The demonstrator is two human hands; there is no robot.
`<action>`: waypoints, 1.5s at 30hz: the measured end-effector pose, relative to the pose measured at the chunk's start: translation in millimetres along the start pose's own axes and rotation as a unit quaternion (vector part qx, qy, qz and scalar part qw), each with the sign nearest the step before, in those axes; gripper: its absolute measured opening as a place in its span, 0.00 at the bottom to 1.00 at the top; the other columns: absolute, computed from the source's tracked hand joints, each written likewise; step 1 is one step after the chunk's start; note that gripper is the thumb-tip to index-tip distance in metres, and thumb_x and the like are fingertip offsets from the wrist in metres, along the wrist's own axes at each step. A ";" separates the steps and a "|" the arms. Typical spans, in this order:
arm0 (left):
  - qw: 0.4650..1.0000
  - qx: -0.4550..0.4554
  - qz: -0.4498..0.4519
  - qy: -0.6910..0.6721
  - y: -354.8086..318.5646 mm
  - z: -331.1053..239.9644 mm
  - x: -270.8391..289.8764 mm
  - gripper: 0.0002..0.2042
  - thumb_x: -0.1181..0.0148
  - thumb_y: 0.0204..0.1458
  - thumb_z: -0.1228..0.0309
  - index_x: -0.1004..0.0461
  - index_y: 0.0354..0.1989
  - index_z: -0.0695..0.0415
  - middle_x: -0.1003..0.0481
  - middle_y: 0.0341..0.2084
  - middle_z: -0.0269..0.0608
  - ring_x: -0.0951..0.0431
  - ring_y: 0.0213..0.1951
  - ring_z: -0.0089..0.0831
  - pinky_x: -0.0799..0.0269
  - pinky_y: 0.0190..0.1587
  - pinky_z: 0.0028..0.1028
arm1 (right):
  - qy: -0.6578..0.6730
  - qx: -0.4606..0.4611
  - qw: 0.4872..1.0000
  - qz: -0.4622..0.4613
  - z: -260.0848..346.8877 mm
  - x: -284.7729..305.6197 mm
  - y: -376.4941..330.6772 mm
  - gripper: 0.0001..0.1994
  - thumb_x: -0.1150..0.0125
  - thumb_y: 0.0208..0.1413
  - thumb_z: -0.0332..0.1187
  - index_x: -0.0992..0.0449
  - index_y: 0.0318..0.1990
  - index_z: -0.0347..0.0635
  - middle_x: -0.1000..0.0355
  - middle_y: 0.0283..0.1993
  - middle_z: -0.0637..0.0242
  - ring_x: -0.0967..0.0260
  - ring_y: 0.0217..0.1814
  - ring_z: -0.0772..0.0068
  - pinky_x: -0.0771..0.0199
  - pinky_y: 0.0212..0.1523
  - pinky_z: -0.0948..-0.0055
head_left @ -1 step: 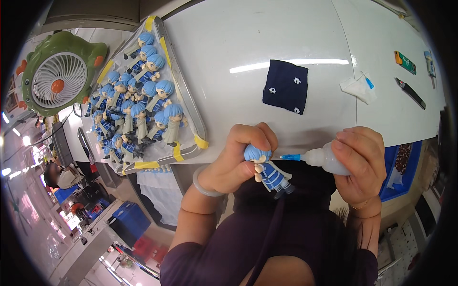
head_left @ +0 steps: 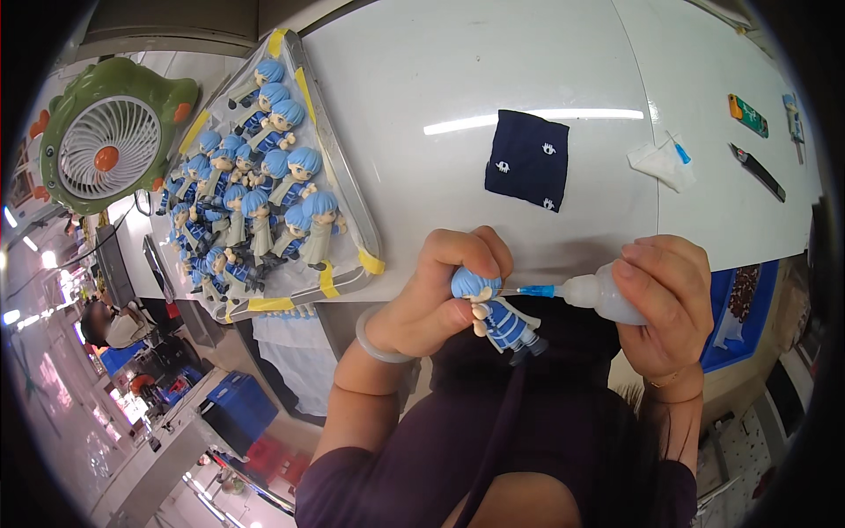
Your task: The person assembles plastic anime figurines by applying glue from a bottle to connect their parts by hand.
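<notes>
Blue-haired figurine [head_left: 495, 310], a small doll in a blue striped outfit with dark feet, sits just off the near edge of the white worktop [head_left: 493, 79], held above the person's dark lap. The left hand [head_left: 437, 290] is curled tightly around its head and upper body, fingers wrapped over the blue hair, with a pale bangle at the wrist. The right hand [head_left: 662, 299] is closed around a small translucent squeeze bottle [head_left: 606, 295], whose blue needle tip [head_left: 537, 289] points left and reaches the figurine's head; whether it touches cannot be told.

On the worktop near its near edge lies a dark navy cloth square [head_left: 526, 161] with small white marks. Toward the right edge rest a crumpled white tissue [head_left: 660, 163], a black pen-like tool [head_left: 757, 172] and a small orange and green item [head_left: 746, 114]. At the left edge a metal tray [head_left: 352, 220] with yellow tape on its corners holds many matching blue-haired figurines [head_left: 255, 211], lying close together. Beyond the left edge stands a green desk fan [head_left: 106, 145].
</notes>
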State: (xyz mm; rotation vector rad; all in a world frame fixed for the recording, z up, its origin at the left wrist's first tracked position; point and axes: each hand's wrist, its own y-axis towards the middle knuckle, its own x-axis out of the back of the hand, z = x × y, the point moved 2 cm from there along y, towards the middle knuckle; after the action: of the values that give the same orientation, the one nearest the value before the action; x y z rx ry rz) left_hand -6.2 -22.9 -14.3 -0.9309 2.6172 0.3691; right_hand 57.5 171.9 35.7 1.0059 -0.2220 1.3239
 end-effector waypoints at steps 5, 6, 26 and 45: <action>1.000 -0.005 0.000 0.009 0.3 -0.6 0.0 0.17 0.52 0.51 0.57 0.46 0.40 0.55 0.40 0.29 0.43 0.43 0.28 0.25 0.43 0.32 0.23 | -0.018 0.009 1.000 0.001 3.2 1.1 0.9 0.17 0.39 0.30 0.18 0.26 0.34 0.40 0.32 0.36 0.64 0.34 0.35 0.65 0.32 0.32 0.75; 1.000 -0.006 -0.001 0.004 0.6 -0.2 -0.3 0.18 0.51 0.51 0.57 0.46 0.40 0.55 0.40 0.29 0.43 0.42 0.28 0.25 0.43 0.32 0.23 | -0.021 0.008 1.000 0.001 3.6 1.0 0.8 0.17 0.39 0.30 0.18 0.26 0.34 0.40 0.32 0.36 0.64 0.34 0.35 0.65 0.32 0.32 0.75; 1.000 -0.015 0.002 0.002 -1.7 2.8 2.1 0.20 0.44 0.46 0.58 0.45 0.40 0.55 0.41 0.29 0.41 0.41 0.30 0.28 0.44 0.33 0.25 | -0.056 0.015 0.998 0.020 11.1 5.2 7.8 0.15 0.38 0.31 0.21 0.25 0.34 0.41 0.31 0.36 0.66 0.35 0.35 0.65 0.31 0.32 0.76; 1.000 -0.018 -0.002 0.001 -1.1 3.0 1.4 0.20 0.44 0.46 0.58 0.44 0.40 0.56 0.41 0.28 0.41 0.41 0.29 0.27 0.43 0.32 0.25 | -0.094 0.025 0.995 0.034 22.4 13.1 18.8 0.15 0.37 0.28 0.23 0.24 0.32 0.41 0.31 0.34 0.67 0.34 0.35 0.68 0.29 0.29 0.78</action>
State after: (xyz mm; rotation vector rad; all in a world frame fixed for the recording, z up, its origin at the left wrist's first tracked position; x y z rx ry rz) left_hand -5.9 -23.4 -17.8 -0.9492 2.6184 0.4156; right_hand 53.7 163.5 66.4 1.1751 -0.3706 1.3016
